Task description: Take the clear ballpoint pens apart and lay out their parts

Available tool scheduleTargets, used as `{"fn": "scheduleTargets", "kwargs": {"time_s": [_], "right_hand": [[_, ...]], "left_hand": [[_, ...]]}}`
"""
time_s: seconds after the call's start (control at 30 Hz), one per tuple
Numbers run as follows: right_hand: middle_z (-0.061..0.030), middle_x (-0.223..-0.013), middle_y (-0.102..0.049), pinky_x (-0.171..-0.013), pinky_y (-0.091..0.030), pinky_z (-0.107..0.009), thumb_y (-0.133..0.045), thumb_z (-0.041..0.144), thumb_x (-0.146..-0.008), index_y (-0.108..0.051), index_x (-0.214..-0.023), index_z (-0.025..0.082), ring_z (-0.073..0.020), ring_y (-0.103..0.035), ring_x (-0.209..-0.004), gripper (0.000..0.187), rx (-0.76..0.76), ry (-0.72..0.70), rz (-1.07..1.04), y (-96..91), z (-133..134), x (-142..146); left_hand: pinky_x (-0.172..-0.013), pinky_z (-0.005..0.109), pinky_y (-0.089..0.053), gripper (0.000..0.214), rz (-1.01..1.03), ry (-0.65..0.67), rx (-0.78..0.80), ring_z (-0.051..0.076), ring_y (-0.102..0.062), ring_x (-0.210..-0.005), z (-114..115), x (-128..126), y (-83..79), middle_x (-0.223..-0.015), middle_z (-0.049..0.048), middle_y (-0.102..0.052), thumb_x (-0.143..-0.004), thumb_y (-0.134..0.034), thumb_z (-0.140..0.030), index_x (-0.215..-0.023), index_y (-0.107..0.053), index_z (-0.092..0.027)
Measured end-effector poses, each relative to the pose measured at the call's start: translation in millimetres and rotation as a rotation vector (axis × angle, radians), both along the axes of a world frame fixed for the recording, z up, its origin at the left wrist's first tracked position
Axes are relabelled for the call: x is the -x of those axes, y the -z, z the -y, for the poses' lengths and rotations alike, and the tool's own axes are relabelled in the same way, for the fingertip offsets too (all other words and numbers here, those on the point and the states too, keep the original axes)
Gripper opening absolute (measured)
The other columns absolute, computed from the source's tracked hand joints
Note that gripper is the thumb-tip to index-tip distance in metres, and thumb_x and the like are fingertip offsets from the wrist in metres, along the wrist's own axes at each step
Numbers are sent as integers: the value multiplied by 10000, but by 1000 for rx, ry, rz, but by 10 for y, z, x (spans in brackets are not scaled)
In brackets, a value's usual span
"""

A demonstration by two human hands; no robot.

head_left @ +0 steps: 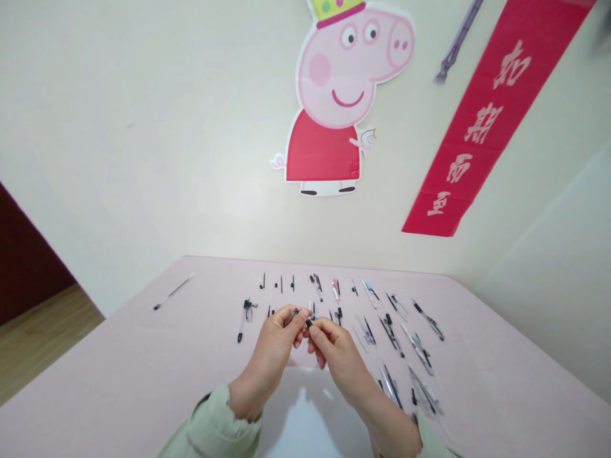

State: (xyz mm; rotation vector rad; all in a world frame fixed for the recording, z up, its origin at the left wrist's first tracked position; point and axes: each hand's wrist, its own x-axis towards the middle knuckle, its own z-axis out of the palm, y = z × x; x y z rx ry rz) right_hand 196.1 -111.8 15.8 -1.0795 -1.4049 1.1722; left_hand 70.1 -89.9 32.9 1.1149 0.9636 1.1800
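My left hand (272, 353) and my right hand (334, 350) meet over the middle of a pale pink table (119, 375). Each pinches one end of a small black pen part (300, 316) held between their fingertips; its exact shape is too small to make out. Just beyond the fingers lie several short black and white pen pieces (315, 286) in a row. A black pen (242, 321) lies left of my left hand. Several disassembled clear-and-black pens (415, 346) are spread to the right of my right hand.
A single thin pen (174, 291) lies alone near the table's far left corner. The table stands against a cream wall with a cartoon pig cut-out (341, 95) and a red banner (482, 121). Wooden floor (38, 337) shows at the left.
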Motion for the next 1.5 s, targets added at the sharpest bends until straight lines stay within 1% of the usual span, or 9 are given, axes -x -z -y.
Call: {"fn": "scheduleTargets", "kwargs": {"time_s": [0.1,0.2,0.43,0.63,0.8,0.97,1.07,1.3,1.5], "right_hand": [[27,-635,-535,-448,-327,-209,-524,427,-870,-568,-732,164,-69,-419,-457,300,-42,52,60,-17,2,4],[43,-606,-514,-418,-302,-201,-540,442,-855,-541,-715,171,-59,-398,-424,305,-2,53,11,-19,-10,-9],[67,-546,-475,-352,-211,-175,-546,494,-849,-568,-822,151,-25,-274,-347,345,260,-172,-305,-43,-22,-76],[53,-549,-492,-364,-238,-176,-518,467,-867,-573,-843,150,-28,-261,-354,323,354,-293,-460,-110,7,-74],[62,-568,-481,-382,-221,-171,-583,466,-837,-554,-829,157,-23,-266,-373,311,347,-295,-490,-100,11,-72],[59,-613,-501,-435,-290,-181,-636,459,-804,-524,-779,165,-32,-358,-416,315,243,-179,-345,-71,-4,-47],[53,-618,-517,-447,-312,-187,-637,442,-805,-489,-735,174,-45,-395,-436,314,191,-131,-291,-55,-7,-29],[62,-583,-491,-394,-246,-181,-577,468,-849,-539,-828,161,-29,-298,-383,310,240,-238,-387,-77,3,-54],[70,-530,-461,-388,-202,-186,-578,483,-845,-554,-830,160,-30,-242,-372,324,346,-342,-460,-106,23,-86]], "left_hand": [[-498,204,-292,328,17,-11,19,76,-393,-512,2,-9,7,-557,-55,-480,-742,-649,-459,-794,-625,-136],[-521,210,-313,386,65,31,43,77,-395,-524,7,-4,-9,-586,-49,-478,-747,-633,-477,-896,-646,-121],[-460,215,-138,475,46,208,114,42,-237,-466,32,55,-109,-599,-63,-422,-760,-622,-474,-1059,-629,-104],[-464,212,-149,467,49,233,90,44,-245,-468,-10,80,-56,-585,-63,-409,-772,-603,-515,-1010,-642,-115],[-473,212,-199,436,29,192,33,60,-290,-490,-31,71,-23,-598,-49,-443,-790,-579,-510,-977,-651,-123],[-476,214,-232,416,-20,98,3,76,-323,-496,-22,58,-51,-573,-56,-438,-752,-617,-495,-958,-664,-136],[-495,216,-270,426,-16,92,-4,84,-354,-508,-20,59,-54,-558,-56,-435,-750,-618,-495,-961,-670,-128],[-472,213,-228,445,-20,258,10,66,-343,-494,-15,89,-83,-616,-33,-480,-812,-561,-488,-1022,-665,-110],[-444,208,-148,470,-24,278,48,52,-254,-452,7,99,-156,-560,-56,-434,-792,-568,-519,-1006,-665,-112]]}}
